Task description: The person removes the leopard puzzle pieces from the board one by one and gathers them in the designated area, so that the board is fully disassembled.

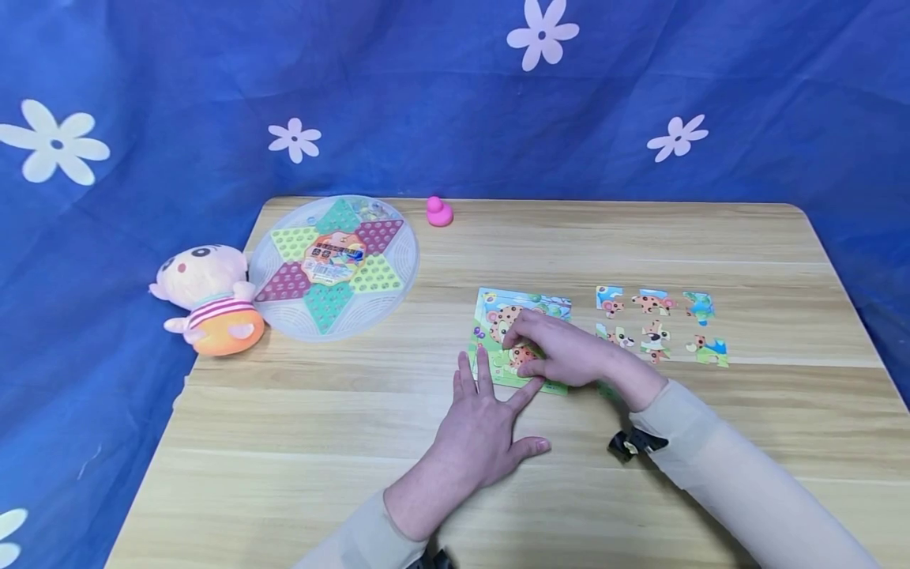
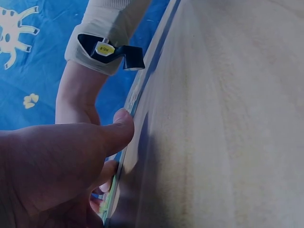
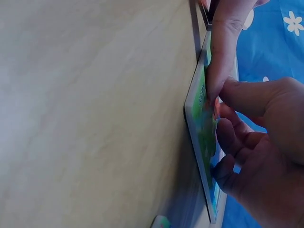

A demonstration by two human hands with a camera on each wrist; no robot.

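Observation:
A jigsaw puzzle board (image 1: 486, 304) with a spotted leopard cub on green and blue lies on the table under both hands. My right hand (image 1: 572, 348) reaches over it from the right. Its thumb and curled fingers pinch a spotted orange puzzle piece (image 1: 524, 355) at the board's surface; the fingers partly hide it. With fingers spread, my left hand (image 1: 479, 438) rests along the board's lower left edge, its fingertips touching the board. In the right wrist view the board's green edge (image 3: 192, 107) shows beneath the fingers. Loose puzzle pieces (image 1: 654, 303) lie in rows to the right.
A round Chinese checkers board (image 1: 284, 269) lies at the back left, with a plush toy (image 1: 223, 316) against it. A pink rubber duck (image 1: 439, 212) stands near the back edge of the wooden table (image 1: 298, 442). Blue flowered cloth (image 1: 426, 95) hangs behind.

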